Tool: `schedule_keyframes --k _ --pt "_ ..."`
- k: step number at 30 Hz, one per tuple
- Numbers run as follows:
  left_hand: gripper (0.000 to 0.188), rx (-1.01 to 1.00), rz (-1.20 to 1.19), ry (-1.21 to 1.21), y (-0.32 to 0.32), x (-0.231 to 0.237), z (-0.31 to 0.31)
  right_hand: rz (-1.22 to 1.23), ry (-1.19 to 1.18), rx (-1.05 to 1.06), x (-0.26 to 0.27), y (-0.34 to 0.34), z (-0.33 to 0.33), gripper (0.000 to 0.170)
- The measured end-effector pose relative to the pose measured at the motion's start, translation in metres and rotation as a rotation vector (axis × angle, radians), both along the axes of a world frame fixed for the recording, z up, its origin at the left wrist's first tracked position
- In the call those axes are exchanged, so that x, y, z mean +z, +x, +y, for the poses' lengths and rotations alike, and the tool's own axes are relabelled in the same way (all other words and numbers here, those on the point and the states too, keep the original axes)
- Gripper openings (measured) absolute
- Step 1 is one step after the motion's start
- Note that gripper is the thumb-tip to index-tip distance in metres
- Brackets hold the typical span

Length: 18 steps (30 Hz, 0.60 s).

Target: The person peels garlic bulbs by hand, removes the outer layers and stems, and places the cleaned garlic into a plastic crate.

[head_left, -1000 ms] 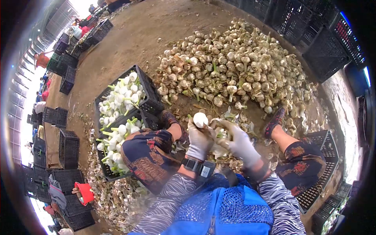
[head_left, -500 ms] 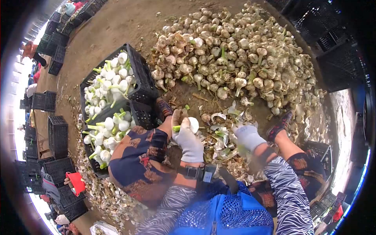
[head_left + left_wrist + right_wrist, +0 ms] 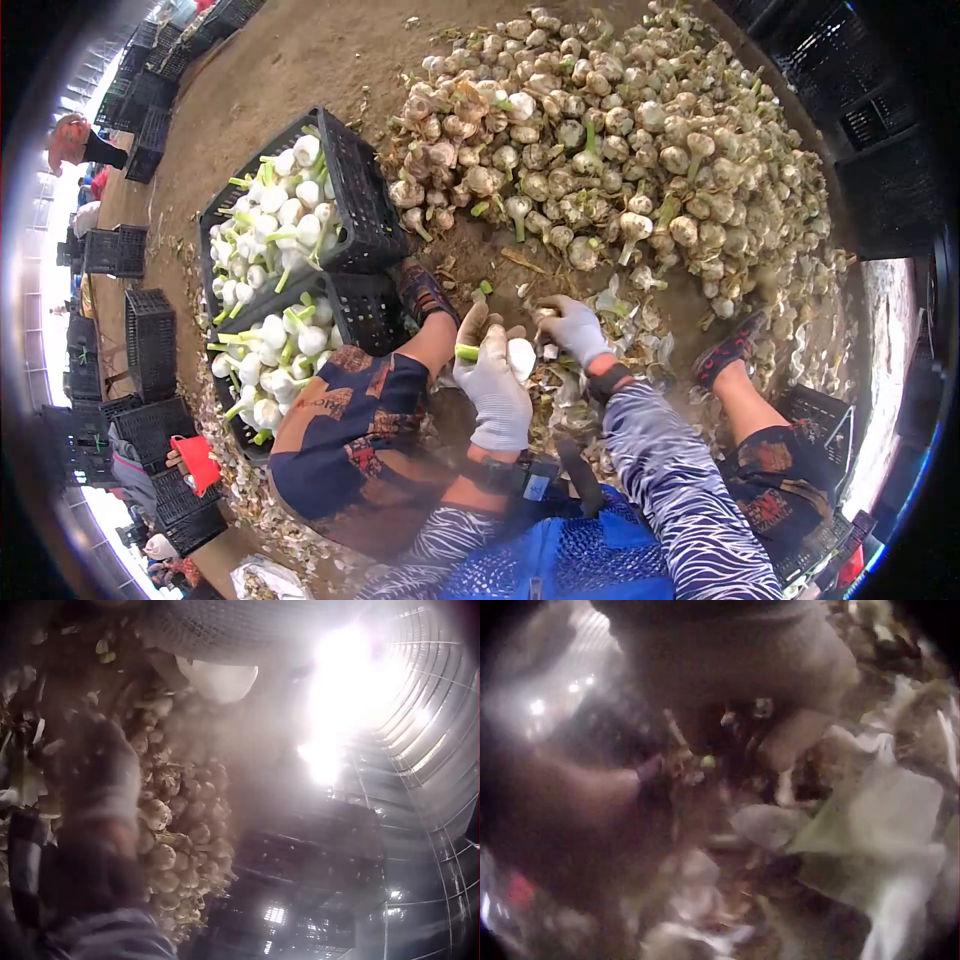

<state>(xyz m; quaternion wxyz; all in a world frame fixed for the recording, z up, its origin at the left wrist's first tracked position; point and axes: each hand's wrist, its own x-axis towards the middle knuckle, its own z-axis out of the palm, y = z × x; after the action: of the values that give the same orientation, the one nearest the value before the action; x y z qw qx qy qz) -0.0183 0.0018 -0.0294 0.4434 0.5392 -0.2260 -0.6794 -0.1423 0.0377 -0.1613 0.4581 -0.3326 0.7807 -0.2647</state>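
Note:
In the head view my gloved left hand (image 3: 494,385) grips a peeled white garlic bulb (image 3: 520,358), its short green stem (image 3: 467,352) poking out on the left. The bulb's pale underside also shows below the glove in the left wrist view. Just to the right, my gloved right hand (image 3: 575,330) is held close to the bulb, fingers bent, over the loose peelings (image 3: 600,400). I cannot tell whether it holds anything. The right wrist view is blurred, with pale garlic skins (image 3: 877,832) below the glove.
A large heap of unpeeled garlic (image 3: 600,150) lies ahead. Left of my knee, black crates (image 3: 365,190) hold peeled garlic with green stems. More black crates (image 3: 150,345) line the far left, near a red container (image 3: 200,463). Another crate stands by my right leg.
My right hand was close to the left a second ago, swung right over the peelings, then came back beside the bulb. The left hand moved left with the bulb, then slightly back.

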Motion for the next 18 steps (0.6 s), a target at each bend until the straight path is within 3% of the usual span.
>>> schedule_keyframes --k 2,3,4,6,7,8,10,12,18 --pt "0.033 -0.109 0.016 0.001 0.001 0.0 0.002 -0.655 -0.077 -0.496 0.044 -0.013 0.021 0.043" --pt "0.034 -0.221 0.01 0.003 0.002 -0.002 0.003 -0.8 -0.173 -0.644 0.062 -0.015 0.032 0.039" --pt "0.037 -0.346 0.037 0.0 0.002 -0.009 0.006 -0.898 -0.402 -0.76 0.047 -0.015 0.043 0.033" --pt "0.044 -0.723 0.035 0.005 0.001 0.009 0.013 -1.066 -0.363 -0.794 0.119 -0.014 0.065 0.028" --pt "0.05 -0.827 -0.122 -0.471 -0.004 -0.012 0.025 -1.051 -0.455 -0.812 0.129 -0.008 0.072 0.029" --pt "0.053 -0.828 0.238 -0.168 -0.006 0.004 0.036 -1.036 -0.546 -0.828 0.138 0.001 0.077 0.031" --pt "0.057 -0.847 0.242 -0.317 -0.008 0.001 0.047 -0.899 -0.546 -0.848 0.158 0.012 0.093 0.033" --pt "0.057 -0.901 0.224 -0.374 -0.001 0.015 0.051 -0.587 -0.571 -0.672 0.162 0.016 0.111 0.034" --pt "0.055 -0.937 0.221 -0.484 0.007 0.033 0.068 -0.653 -0.711 -0.757 0.208 0.029 0.137 0.032"
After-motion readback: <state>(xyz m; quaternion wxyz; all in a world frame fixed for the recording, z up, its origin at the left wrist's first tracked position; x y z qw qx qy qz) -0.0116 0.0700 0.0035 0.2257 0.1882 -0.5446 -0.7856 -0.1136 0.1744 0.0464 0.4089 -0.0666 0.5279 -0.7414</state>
